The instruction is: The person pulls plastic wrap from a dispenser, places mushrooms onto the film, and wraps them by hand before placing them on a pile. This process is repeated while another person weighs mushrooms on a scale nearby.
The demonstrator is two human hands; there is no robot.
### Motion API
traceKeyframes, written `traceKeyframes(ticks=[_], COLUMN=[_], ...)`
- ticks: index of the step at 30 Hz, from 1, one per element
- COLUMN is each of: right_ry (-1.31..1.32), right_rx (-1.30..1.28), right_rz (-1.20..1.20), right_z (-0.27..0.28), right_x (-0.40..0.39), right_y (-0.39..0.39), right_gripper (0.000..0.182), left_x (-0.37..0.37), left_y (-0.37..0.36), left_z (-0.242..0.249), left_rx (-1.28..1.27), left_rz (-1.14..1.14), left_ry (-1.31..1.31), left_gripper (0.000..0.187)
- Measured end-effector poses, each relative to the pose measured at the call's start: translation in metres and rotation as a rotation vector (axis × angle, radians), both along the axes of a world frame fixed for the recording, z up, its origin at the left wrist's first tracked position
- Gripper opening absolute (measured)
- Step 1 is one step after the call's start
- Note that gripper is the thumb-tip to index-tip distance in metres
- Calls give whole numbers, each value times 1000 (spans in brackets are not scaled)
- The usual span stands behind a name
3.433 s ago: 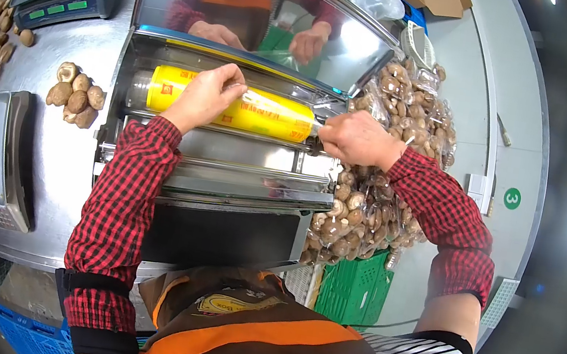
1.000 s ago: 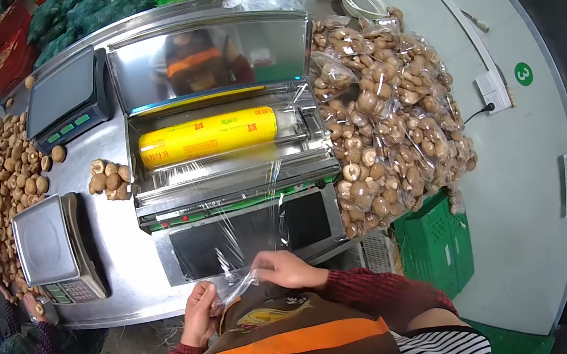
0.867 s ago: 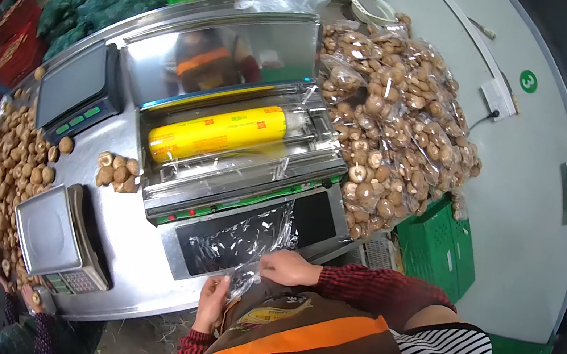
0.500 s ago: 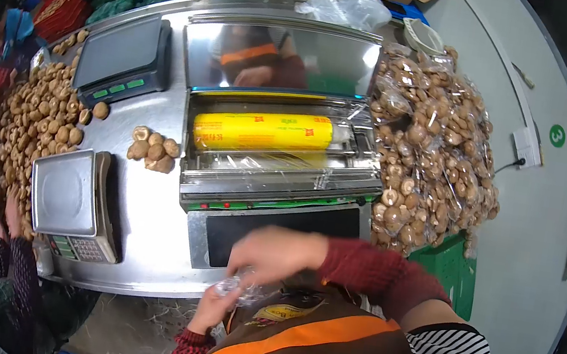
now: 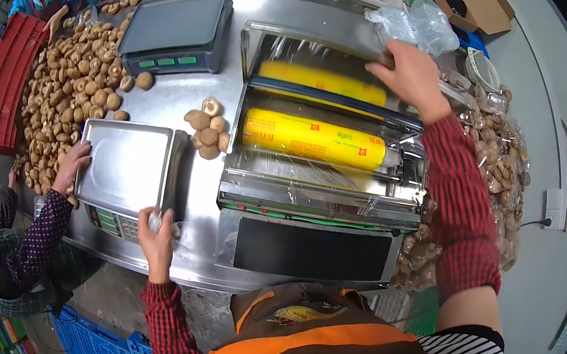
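Steel wrapping machine (image 5: pixel 316 204) at frame centre, both hands out on it and beside it.
Right hand (image 5: pixel 411 70) at upper right grips the raised lid (image 5: pixel 311 38), fingers curled over its top edge. Left hand (image 5: pixel 159 235) at lower left rests on the table (image 5: pixel 189 265) beside the scale (image 5: pixel 125 166), fingers closed on a small clear wad (image 5: pixel 157 220), likely film. Yellow film roll (image 5: pixel 313 138) lies in the machine, under the lid. Loose mushrooms (image 5: pixel 207 130) sit between scale and machine. Another person's hand (image 5: pixel 73 162) touches the scale's left edge.
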State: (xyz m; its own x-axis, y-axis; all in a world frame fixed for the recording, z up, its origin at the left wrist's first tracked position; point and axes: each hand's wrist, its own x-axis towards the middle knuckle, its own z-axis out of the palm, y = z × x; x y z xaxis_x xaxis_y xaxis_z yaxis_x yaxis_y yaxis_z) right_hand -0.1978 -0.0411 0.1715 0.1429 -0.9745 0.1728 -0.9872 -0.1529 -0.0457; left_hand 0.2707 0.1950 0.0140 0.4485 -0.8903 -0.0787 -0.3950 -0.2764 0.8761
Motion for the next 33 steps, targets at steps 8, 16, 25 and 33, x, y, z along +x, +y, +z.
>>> traceKeyframes(ticks=[8, 16, 25, 33], right_ry=[-343, -476, -450, -526], right_rx=[65, -51, -62, -8], right_rz=[208, 69, 38, 78], right_z=[-107, -127, -127, -135], right_x=[31, 45, 53, 44], right_y=[172, 192, 192, 194], right_gripper=[40, 35, 35, 29], left_x=[-64, -75, -79, 31], left_y=[-82, -116, -114, 61], left_z=[6, -7, -12, -25], left_rx=[4, 223, 69, -420], left_rz=[-258, -273, -146, 532], left_ry=[278, 593, 395, 320], left_gripper=[17, 22, 27, 15])
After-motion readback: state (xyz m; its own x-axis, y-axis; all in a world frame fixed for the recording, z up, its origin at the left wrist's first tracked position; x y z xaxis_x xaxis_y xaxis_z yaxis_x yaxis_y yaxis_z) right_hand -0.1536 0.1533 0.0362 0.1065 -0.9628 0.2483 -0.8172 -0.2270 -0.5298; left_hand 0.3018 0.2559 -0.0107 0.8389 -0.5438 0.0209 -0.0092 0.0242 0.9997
